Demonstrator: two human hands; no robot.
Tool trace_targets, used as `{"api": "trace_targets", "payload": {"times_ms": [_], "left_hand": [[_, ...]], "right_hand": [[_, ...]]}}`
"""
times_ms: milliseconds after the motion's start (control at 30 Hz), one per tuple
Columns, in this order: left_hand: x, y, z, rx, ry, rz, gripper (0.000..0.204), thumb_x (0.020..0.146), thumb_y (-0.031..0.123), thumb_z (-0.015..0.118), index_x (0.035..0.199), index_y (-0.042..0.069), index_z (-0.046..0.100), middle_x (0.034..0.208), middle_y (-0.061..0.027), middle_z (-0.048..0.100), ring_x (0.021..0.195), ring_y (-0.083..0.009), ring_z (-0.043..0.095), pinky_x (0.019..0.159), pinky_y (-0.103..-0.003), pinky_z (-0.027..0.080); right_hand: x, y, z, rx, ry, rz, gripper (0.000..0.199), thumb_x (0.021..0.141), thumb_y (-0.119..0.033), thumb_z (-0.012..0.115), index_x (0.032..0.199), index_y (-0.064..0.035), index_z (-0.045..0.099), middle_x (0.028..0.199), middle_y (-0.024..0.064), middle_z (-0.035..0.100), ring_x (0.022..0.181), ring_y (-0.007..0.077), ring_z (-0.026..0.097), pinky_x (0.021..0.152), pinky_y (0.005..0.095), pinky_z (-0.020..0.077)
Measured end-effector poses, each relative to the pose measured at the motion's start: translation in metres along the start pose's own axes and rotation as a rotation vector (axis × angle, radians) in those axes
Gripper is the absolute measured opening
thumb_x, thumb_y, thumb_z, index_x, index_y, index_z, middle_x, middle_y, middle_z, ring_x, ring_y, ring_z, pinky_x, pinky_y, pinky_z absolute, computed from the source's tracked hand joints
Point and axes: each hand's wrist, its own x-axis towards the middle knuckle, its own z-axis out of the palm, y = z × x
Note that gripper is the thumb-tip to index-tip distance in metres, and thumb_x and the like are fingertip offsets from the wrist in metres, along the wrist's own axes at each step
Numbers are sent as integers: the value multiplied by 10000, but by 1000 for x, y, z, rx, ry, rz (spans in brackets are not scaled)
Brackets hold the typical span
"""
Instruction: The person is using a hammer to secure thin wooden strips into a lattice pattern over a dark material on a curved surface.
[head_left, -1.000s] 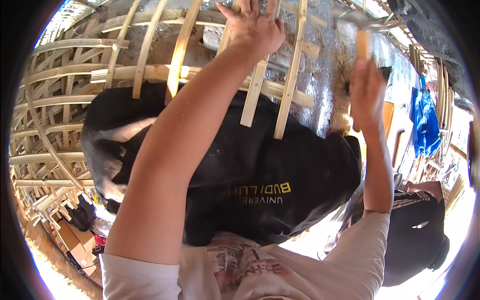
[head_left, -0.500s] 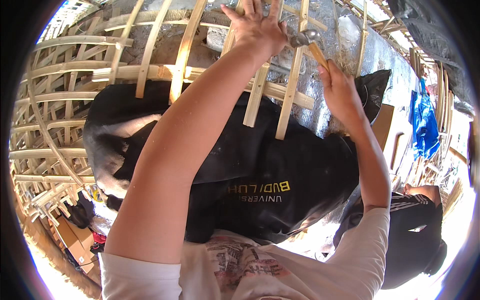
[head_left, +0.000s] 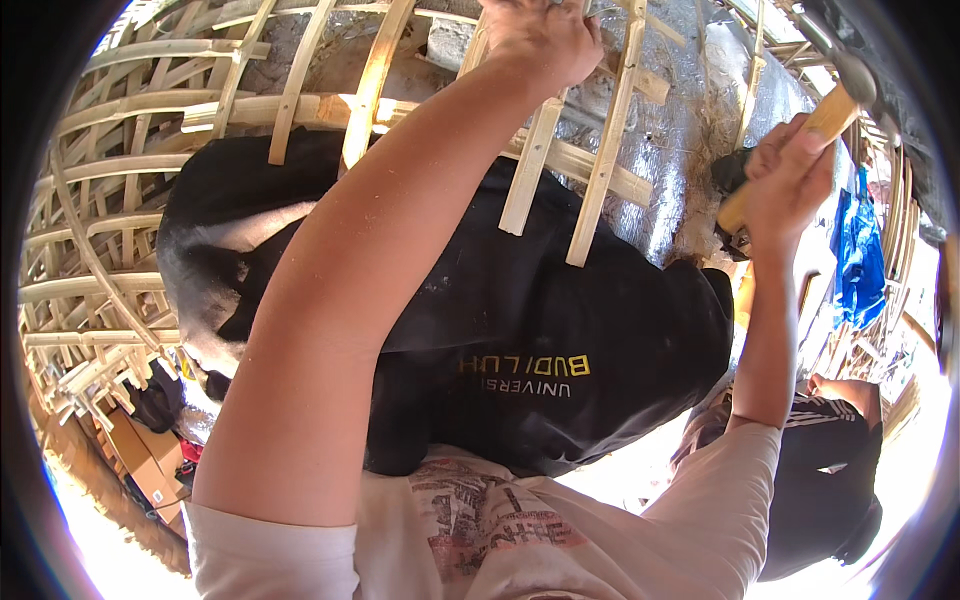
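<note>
My right hand (head_left: 785, 190) is wrapped round the wooden handle of a hammer (head_left: 832, 112). The hammer is raised at the upper right, its metal head apart from the slats. My left hand (head_left: 545, 45) is at the top edge, its fingers curled in at a bamboo slat (head_left: 535, 165) of the lattice; the fingertips are partly cut off by the frame. Just right of it another upright slat (head_left: 610, 130) crosses a horizontal bamboo strip (head_left: 590, 165). Black cloth with printed lettering (head_left: 560, 310) lies over my lap, below the slat ends.
Woven bamboo lattice (head_left: 110, 180) spreads across the left. Another person in dark clothes (head_left: 825, 470) is at the lower right. A blue plastic sheet (head_left: 858, 255) hangs on the right, and cardboard boxes (head_left: 140, 455) stand at the lower left.
The hammer has swung up and right, away from the slat by my left hand. My left hand has gone from spread fingers to curled ones and sits slightly higher and farther right in view.
</note>
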Motion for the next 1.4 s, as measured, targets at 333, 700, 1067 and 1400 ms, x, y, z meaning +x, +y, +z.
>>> {"api": "trace_targets", "payload": {"times_ms": [333, 700, 1067, 1400], "left_hand": [[-3, 1, 20, -68, 148, 10, 679, 1032, 441, 283, 1599, 96, 140, 1652, -226, 79, 1532, -400, -17, 1154, -713, 94], [-1, 4, 12, -60, 152, 0, 665, 1041, 427, 236, 1598, 83, 123, 1654, -227, 48, 1533, -392, -10, 1165, -701, 90], [-10, 6, 3, 26, 157, 32, 676, 1044, 447, 257, 1596, 75, 137, 1656, -218, 60, 1528, -413, -24, 1152, -719, 99], [9, -2, 44, -13, 334, -50, 693, 1018, 518, 283, 1597, 156, 165, 1663, -188, 59, 1533, -391, 10, 1138, -745, 70]], "right_hand": [[-7, -5, 31, -81, 35, 65, 350, 1066, -310, 437, 988, 6, 565, 707, 207, 602, 662, 282, 649, 552, 402, 485], [-7, -4, 36, -644, -255, 34, 390, 1074, -330, 370, 1083, -12, 596, 963, 232, 698, 916, 455, 669, 816, 545, 489], [-7, 6, 33, -664, 36, -228, 372, 1047, -340, 479, 956, 10, 566, 714, 157, 615, 562, 294, 598, 544, 410, 484], [-30, -98, -6, 945, -351, 644, 293, 1020, -417, 531, 916, -143, 511, 630, -80, 286, 445, 15, 223, 370, 194, 213]]}}
